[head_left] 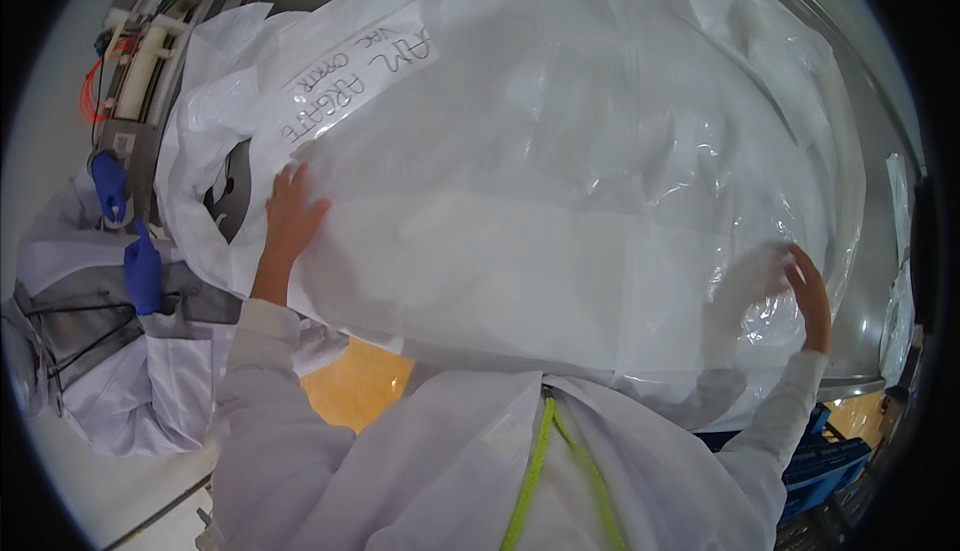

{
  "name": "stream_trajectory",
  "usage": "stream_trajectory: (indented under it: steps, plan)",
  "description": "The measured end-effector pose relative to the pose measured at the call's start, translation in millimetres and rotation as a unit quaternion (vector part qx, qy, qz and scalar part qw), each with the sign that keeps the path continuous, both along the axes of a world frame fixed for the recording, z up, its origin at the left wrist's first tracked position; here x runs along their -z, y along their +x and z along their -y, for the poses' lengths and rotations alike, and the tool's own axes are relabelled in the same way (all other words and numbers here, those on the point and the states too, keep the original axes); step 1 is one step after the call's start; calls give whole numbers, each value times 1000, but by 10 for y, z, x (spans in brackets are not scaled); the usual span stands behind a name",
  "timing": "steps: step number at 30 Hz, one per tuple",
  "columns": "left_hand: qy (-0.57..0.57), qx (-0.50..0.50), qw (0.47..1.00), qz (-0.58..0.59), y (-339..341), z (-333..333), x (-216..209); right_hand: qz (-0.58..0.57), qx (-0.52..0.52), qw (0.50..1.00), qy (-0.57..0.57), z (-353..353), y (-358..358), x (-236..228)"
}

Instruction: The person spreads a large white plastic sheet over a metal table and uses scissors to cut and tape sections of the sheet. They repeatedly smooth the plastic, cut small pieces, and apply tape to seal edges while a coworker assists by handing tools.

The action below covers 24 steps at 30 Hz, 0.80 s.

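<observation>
A large white plastic sheet or bag (480,281), wrinkled and glossy, spreads over the metal table in front of me. My left hand (290,213) rests at its left part with the fingers apart, holding nothing. Just beyond those fingers is a pale label strip (365,71) with handwriting on it. On the right side my right hand (808,296) reaches over the plastic, fingers a little bent and apart. I see nothing in that hand; whether its fingertips touch the plastic is hard to tell.
At the left stands a person with blue gloves (143,269) and a pale coat, beside machinery with white cylinders (142,73). The metal table edge (868,387) shows at right, blue crates (825,471) below it. Under the sheet's left front lies something yellow-orange (357,386).
</observation>
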<state>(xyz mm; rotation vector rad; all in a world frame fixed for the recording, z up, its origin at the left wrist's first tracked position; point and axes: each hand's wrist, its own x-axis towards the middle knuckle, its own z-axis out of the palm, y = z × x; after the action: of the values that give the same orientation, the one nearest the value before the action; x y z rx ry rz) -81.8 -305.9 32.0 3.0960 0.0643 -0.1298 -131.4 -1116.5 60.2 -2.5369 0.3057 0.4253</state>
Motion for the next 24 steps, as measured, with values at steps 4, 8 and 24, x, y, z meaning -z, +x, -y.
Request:
stream_trajectory:
  steps: [4, 8, 24]
  plan:
    - [41, -124, 991, 35, -614, -512, 52, 7, 127, 959, -253, 1321, -1133, 401]
    - [26, -142, 985, 93, -732, -946, 118, -44, 245, 896, -367, 1559, -1742, 410]
    - [-145, 109, 982, 53, 2248, 633, -174, 134, 170, 944, -249, 450, 866, -105]
